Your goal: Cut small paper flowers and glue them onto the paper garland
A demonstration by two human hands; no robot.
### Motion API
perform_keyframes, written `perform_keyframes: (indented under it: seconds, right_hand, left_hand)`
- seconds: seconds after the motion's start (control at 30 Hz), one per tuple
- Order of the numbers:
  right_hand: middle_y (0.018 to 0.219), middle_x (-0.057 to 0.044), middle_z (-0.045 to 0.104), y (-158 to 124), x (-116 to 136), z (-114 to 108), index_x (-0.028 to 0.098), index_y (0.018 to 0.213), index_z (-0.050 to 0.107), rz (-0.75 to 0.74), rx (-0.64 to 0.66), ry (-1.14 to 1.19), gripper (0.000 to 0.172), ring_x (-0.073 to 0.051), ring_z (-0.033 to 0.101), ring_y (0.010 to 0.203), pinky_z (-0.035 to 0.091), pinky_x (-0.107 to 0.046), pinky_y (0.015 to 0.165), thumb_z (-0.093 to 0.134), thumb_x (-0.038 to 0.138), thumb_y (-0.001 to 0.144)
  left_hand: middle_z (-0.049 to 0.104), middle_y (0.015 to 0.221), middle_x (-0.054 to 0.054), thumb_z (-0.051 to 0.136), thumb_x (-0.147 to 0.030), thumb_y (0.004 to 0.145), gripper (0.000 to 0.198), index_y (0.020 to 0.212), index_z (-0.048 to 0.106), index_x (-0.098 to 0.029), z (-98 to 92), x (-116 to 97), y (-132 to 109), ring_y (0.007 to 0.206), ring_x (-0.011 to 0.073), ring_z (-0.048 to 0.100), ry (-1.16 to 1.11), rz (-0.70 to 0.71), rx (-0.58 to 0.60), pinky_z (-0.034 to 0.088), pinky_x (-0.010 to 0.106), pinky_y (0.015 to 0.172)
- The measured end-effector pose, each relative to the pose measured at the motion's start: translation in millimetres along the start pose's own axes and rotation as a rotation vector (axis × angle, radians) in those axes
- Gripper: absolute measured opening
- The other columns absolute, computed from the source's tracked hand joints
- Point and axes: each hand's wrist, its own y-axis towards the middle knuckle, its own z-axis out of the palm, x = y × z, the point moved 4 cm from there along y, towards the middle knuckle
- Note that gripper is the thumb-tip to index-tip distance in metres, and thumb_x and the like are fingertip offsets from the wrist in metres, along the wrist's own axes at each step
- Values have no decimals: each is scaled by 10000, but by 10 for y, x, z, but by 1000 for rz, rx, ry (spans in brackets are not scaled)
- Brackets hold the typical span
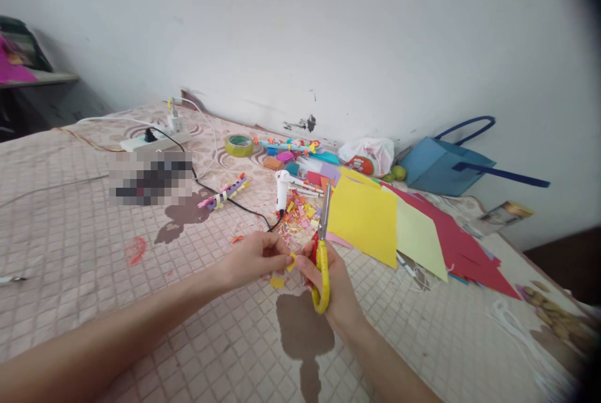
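My left hand [258,258] pinches a small curled piece of yellow paper [292,261] between thumb and fingertips. Close against it, my right hand [339,284] has its thumb and fingertips at the same piece. That right hand also grips a pair of scissors [321,265] with yellow and red handles, the blades pointing up and away and looking closed together. Another small yellow paper scrap [277,281] shows just below my left fingertips; I cannot tell whether it lies on the cloth. Beyond the hands is a heap of coloured paper clippings [303,210].
A white glue gun [282,190] stands behind the hands, its black cord running left. Yellow paper sheets [364,218] and red sheets [462,240] lie right. Farther off are a decorated purple stick [228,193], a tape roll [238,145], a power strip [157,139] and a blue bag [446,165].
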Motion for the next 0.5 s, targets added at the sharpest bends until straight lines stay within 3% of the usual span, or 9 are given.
perform_keyframes:
  seconds: [0.13,0.27,0.4,0.5]
  right_hand:
    - [591,87,409,-3,7,-14,201,780,446,-14,-50,-37,309,-46,339,442,287,-157,378,699,354,691]
    - [614,78,412,11,63,-45,200,793,438,-60,-59,-27,289,-53,361,473,307,-167,422,669,357,722]
    - [615,67,404,-16,93,-41,206,852,429,-44,71,-76,304,-77,362,479,314,-201,437,581,456,772]
    - [623,54,398,-75,112,-26,201,890,443,-120,185,-211,315,-97,370,521,330,-223,485,483,506,823]
  left_hand:
    - [571,573,-15,624,-399,727,276,690,566,-131,37,11,-18,483,70,448,45,26,37,324,188,454]
    - [573,579,-16,649,-393,710,279,683,554,-132,-39,-39,-6,507,70,465,-41,6,-6,335,186,481]
    - [575,600,-22,653,-382,719,263,718,546,-142,-166,-86,13,539,70,492,-235,19,-108,369,188,531]
    - [566,613,-32,662,-366,723,247,782,566,-146,-224,-105,17,543,62,493,-335,56,-132,387,188,554]
